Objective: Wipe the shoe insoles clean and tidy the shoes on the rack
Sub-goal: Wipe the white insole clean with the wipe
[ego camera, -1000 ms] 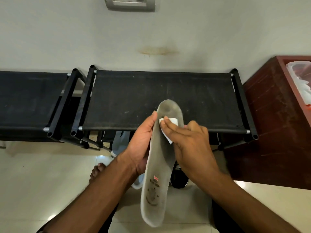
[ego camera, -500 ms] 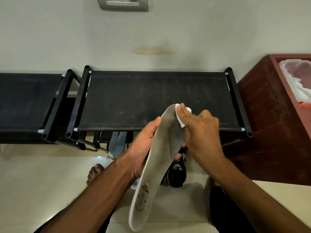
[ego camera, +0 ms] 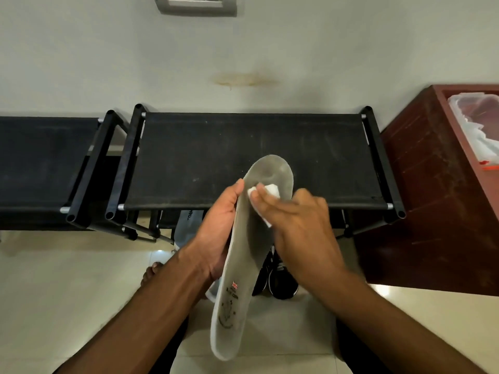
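Observation:
My left hand (ego camera: 218, 230) grips a long grey insole (ego camera: 229, 314) along its left edge, thumb near the toe end, and holds it upright in front of the black shoe rack (ego camera: 243, 147). A printed logo and small flag mark the heel end. With outstretched fingers, my right hand (ego camera: 294, 228) presses a small white wipe (ego camera: 271, 189) flat against the forefoot. A pair of black shoes (ego camera: 282, 282) stands on the floor behind the insole, partly hidden. Under the rack's top shelf a grey-white shoe (ego camera: 189, 222) pokes out.
A second black rack (ego camera: 40, 163) adjoins on the left. At the right stands a red-brown cabinet (ego camera: 432, 198) with a clear plastic container (ego camera: 478, 125) on top. My bare foot (ego camera: 151, 271) rests on the cream tiled floor. A switch plate (ego camera: 194, 4) is on the wall.
My right hand slid the wipe from the insole's toe tip back down onto the forefoot, its fingers flattening. The insole's toe end swung slightly to the right.

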